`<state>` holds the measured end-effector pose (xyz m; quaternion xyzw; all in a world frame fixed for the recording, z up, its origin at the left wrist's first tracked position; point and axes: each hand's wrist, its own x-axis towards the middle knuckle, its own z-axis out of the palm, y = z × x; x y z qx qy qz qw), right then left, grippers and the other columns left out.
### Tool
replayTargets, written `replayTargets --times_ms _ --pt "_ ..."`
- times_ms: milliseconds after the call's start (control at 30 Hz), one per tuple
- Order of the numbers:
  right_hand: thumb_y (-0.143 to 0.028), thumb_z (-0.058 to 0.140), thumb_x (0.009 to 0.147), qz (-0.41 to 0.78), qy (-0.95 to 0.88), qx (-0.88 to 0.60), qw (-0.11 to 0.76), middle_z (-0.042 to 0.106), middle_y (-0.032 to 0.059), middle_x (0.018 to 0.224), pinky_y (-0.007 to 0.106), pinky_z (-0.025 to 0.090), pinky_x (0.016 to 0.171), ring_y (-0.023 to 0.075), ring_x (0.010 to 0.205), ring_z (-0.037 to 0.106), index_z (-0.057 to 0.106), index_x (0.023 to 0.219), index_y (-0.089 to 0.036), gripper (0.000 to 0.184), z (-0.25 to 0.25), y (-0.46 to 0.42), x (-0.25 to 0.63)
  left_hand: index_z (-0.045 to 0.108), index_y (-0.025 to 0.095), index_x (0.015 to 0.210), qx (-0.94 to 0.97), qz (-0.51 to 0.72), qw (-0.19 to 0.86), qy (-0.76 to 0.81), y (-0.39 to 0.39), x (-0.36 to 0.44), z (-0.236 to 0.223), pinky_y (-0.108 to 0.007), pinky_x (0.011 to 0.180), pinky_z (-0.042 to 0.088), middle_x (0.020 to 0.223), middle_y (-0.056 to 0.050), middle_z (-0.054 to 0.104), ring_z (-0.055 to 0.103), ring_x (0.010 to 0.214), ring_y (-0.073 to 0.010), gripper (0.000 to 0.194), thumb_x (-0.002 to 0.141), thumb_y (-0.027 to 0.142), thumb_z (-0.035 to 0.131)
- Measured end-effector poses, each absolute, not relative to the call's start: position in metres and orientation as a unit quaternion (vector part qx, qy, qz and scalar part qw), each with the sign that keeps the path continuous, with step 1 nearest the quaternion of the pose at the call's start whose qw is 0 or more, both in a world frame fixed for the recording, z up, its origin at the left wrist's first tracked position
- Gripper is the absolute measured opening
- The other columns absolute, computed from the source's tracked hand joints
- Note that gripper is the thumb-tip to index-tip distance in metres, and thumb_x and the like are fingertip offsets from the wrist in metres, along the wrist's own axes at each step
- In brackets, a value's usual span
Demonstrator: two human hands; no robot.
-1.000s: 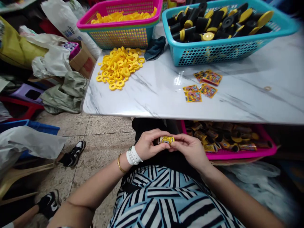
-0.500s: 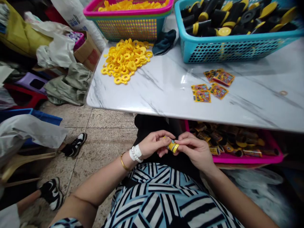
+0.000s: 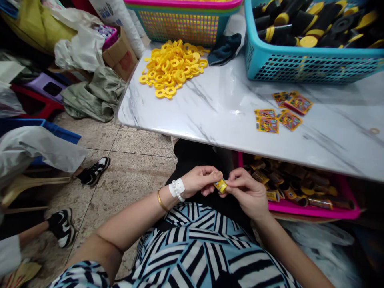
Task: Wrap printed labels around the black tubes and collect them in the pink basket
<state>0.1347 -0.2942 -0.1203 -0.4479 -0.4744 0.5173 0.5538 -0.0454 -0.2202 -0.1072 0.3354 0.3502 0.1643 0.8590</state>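
Observation:
Over my lap, both hands meet on a small yellow tube with a printed label [image 3: 221, 186]. My left hand [image 3: 197, 182] grips its far end between thumb and fingers. The fingertips of my right hand [image 3: 249, 193] pinch its near right side, and they hide part of it. Printed yellow-and-red stickers [image 3: 268, 123] lie on the marble-patterned table [image 3: 204, 116] in front of me. Below the tabletop, to my right, a pink basket [image 3: 318, 212] holds many black-and-yellow tubes with printed wraps [image 3: 290, 193].
A pile of yellow plastic rings [image 3: 175, 66] lies on the table's left. Behind it stand a pink-rimmed basket [image 3: 177, 26] and a dark cloth [image 3: 225, 49]. A blue basket [image 3: 312, 64] holds black tubes with yellow caps. Another person's shoes [image 3: 95, 171] show at left.
My view has shifted, so the table's contents appear farther right. Both hands keep hold of the yellow tube; it has turned slightly between my fingers.

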Motion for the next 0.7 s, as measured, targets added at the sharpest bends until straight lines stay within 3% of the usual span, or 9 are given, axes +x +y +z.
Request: replayTargets --times_ms 167,367,533,700 --pt "-0.019 0.076 0.082 0.454 -0.493 -0.517 0.532 0.059 0.0036 0.106 0.028 0.063 0.068 0.0142 0.081 0.066 0.078 0.100 -0.031 0.022 -0.126 -0.296 0.131 0.057 0.014 0.081 0.318 0.179 0.852 0.376 -0.224 -0.043 -0.106 -0.013 0.033 0.029 0.052 0.003 0.057 0.040 0.033 -0.0031 0.055 0.069 0.063 0.079" --pt "-0.018 0.074 0.084 0.495 -0.503 -0.475 0.526 0.061 0.0040 0.111 0.026 0.062 0.067 0.0119 0.077 0.067 0.072 0.119 -0.036 0.039 -0.125 -0.298 0.133 0.049 0.016 0.069 0.307 0.167 0.854 0.386 -0.231 -0.039 -0.102 -0.014 0.029 0.020 0.044 0.007 0.050 0.033 0.027 -0.0018 0.054 0.073 0.062 0.076" --pt "-0.014 0.074 0.083 0.442 -0.525 -0.480 0.546 0.065 0.0051 0.103 0.029 0.062 0.071 0.0174 0.091 0.067 0.079 0.103 -0.032 0.028 -0.126 -0.297 0.139 0.057 0.012 0.083 0.247 0.193 0.887 0.339 -0.237 -0.035 -0.105 -0.015 0.031 0.030 0.051 0.003 0.060 0.044 0.029 -0.0051 0.052 0.078 0.062 0.072" --pt "-0.014 0.077 0.079 0.422 -0.476 -0.483 0.601 0.061 0.0024 0.090 0.026 0.061 0.061 0.0144 0.080 0.065 0.077 0.085 -0.027 0.014 -0.137 -0.302 0.136 0.057 0.013 0.082 0.243 0.188 0.899 0.311 -0.241 -0.032 -0.113 -0.015 0.031 0.029 0.053 0.003 0.060 0.042 0.029 -0.0039 0.047 0.073 0.053 0.080"
